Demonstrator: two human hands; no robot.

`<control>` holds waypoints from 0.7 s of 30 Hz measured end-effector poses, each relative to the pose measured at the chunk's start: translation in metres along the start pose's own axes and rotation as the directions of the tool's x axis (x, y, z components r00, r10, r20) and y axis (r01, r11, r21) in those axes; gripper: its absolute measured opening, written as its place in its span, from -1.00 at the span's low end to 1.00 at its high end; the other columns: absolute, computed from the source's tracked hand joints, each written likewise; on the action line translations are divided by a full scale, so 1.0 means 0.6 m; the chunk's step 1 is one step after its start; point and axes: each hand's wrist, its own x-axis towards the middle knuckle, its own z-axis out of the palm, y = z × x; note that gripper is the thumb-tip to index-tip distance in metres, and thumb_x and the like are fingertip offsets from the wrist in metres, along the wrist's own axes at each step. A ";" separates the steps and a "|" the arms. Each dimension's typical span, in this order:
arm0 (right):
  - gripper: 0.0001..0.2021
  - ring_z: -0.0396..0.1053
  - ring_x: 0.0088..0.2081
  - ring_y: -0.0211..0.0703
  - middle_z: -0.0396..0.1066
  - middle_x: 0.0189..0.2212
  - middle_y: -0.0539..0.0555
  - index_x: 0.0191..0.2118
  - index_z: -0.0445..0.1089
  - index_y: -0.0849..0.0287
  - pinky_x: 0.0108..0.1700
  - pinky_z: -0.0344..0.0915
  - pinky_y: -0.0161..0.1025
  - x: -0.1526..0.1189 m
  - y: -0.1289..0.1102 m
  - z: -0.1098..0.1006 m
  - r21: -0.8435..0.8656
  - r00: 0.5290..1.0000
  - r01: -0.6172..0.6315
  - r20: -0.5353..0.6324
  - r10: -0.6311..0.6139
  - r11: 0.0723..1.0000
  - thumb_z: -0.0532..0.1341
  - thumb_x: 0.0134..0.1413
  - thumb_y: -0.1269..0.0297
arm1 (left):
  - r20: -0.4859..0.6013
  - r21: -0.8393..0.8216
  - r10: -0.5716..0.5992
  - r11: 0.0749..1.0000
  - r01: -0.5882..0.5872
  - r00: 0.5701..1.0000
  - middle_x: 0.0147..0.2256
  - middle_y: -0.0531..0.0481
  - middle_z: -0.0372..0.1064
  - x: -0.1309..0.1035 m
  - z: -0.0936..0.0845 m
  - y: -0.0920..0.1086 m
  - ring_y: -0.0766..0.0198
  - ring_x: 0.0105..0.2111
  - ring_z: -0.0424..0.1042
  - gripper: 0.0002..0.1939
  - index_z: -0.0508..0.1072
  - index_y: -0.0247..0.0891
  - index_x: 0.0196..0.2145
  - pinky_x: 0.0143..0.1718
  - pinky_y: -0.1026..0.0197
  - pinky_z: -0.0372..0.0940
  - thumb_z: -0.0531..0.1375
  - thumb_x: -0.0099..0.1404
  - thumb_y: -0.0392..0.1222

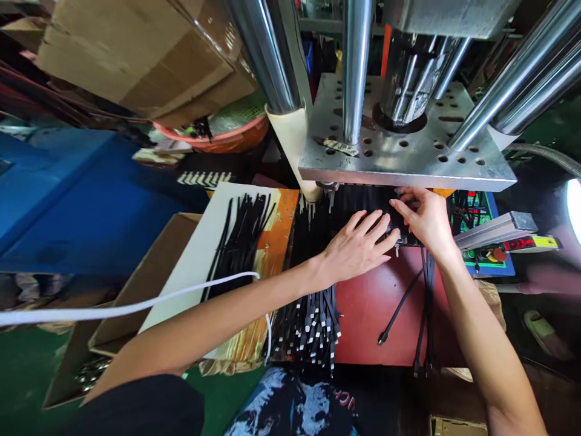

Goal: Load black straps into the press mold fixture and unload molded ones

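My left hand point(358, 245) lies palm down, fingers spread, over the front of a dark mould point(358, 203) beneath the press's steel plate. To its right, my right hand point(424, 218) reaches under the plate's front edge with thumb and forefinger drawn close together; whatever is between them is too small to make out. A thick bundle of black cables point(313, 324) with pale metal plug ends lies left of my left hand, partly covered by my forearm. Below my right hand, a few black cables point(426, 303) hang down over the red work surface point(363, 327).
The press's drilled steel plate point(408, 163) hangs low above my hands between shiny columns point(356, 66). More black cables point(240, 236) lie on a white board point(181, 272) at left. A control panel point(488, 254) with buttons stands at right. A white cord point(136, 309) crosses my left side.
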 end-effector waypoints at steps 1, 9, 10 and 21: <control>-0.69 0.38 -0.48 -0.19 0.53 -0.30 0.10 -0.03 0.53 0.19 -0.40 0.36 -0.22 -0.013 -0.003 -0.003 -0.075 0.997 0.024 -0.070 -0.029 0.997 0.29 0.28 0.06 | 0.011 -0.004 -0.033 0.999 0.033 0.999 0.35 -0.39 0.29 -0.001 -0.001 0.007 -0.21 0.37 0.26 -0.47 0.35 -0.29 0.34 0.35 -0.23 0.18 0.14 0.54 -0.01; -0.50 0.37 -0.19 0.04 0.37 -0.19 0.24 0.27 0.50 0.13 -0.10 0.35 -0.06 -0.094 -0.004 -0.023 -0.637 0.958 0.285 0.206 -0.198 0.716 -0.02 0.40 0.40 | 0.095 -0.154 -0.144 0.975 0.158 0.985 0.43 -0.40 0.14 0.019 -0.013 0.016 -0.21 0.45 0.13 -0.33 0.30 -0.39 0.39 0.45 -0.32 0.03 0.15 0.51 0.09; -0.48 0.39 -0.19 0.05 0.38 -0.16 0.26 0.31 0.47 0.12 -0.11 0.34 -0.06 -0.081 -0.004 -0.018 -0.682 0.964 0.267 0.200 -0.177 0.681 -0.03 0.40 0.41 | 0.097 -0.166 -0.171 0.969 0.185 0.981 0.43 -0.38 0.16 0.026 -0.014 0.013 -0.20 0.44 0.14 -0.36 0.32 -0.40 0.38 0.45 -0.34 0.00 0.12 0.53 0.07; -0.54 0.52 -0.04 0.20 0.58 -0.05 0.39 0.19 0.50 0.27 -0.03 0.37 -0.03 0.047 -0.011 0.018 -0.765 0.983 0.181 0.160 -0.090 0.618 -0.01 0.35 0.51 | 0.088 -0.241 -0.279 0.926 0.292 0.956 0.38 -0.41 0.24 0.084 0.002 -0.044 -0.11 0.41 0.20 -0.45 0.31 -0.50 0.35 0.46 -0.31 -0.06 -0.02 0.59 -0.08</control>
